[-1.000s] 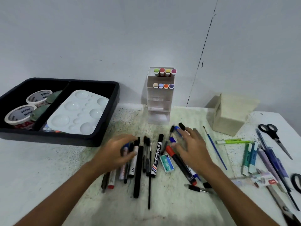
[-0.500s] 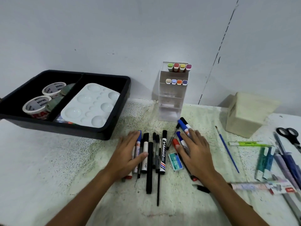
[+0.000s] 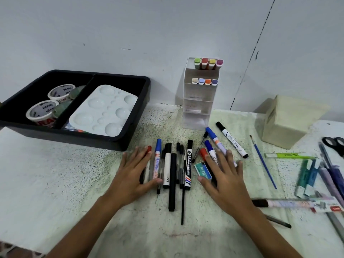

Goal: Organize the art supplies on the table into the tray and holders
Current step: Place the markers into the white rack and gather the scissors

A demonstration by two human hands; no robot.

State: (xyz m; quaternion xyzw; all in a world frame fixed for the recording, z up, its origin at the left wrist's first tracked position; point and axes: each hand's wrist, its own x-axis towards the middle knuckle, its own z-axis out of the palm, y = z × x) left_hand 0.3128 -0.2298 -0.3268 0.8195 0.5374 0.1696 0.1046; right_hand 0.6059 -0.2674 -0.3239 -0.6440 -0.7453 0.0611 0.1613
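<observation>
The pens and markers [image 3: 173, 168] I'm gathering lie in a loose row straight ahead of me, between my two hands, nearly all with their long axes running away from me toward the wall — caps up, tails toward my wrists. My left hand [image 3: 133, 172] lies flat on the left edge of that row, fingers straight and spread, covering a red-capped marker [image 3: 149, 150] and just beside the blue-capped one [image 3: 157, 159]; it grips nothing. My right hand [image 3: 224, 173] is just as flat and spread on the right side, resting over a red marker and a blue marker [image 3: 210, 148] that slant leftward, with the small teal eraser box [image 3: 203, 171] at its thumb. The black whiteboard marker [image 3: 188, 165] and the long black pens sit in the gap between, about equally near either hand, so I judge a squeeze inward from both sides would bundle them along that shared axis. Beyond the right fingertips lie two more slanted markers, and behind them the clear tiered holder [image 3: 198, 108], its top two tiers filled with colour markers — the lower tiers look free. The black tray [image 3: 137, 108] with a white palette [image 3: 104, 110] and tape rolls sits far left. The surface [image 3: 55, 174] is pale and paint-speckled, against a plain grey wall; brushes, scissors and a beige box lie to the right.
</observation>
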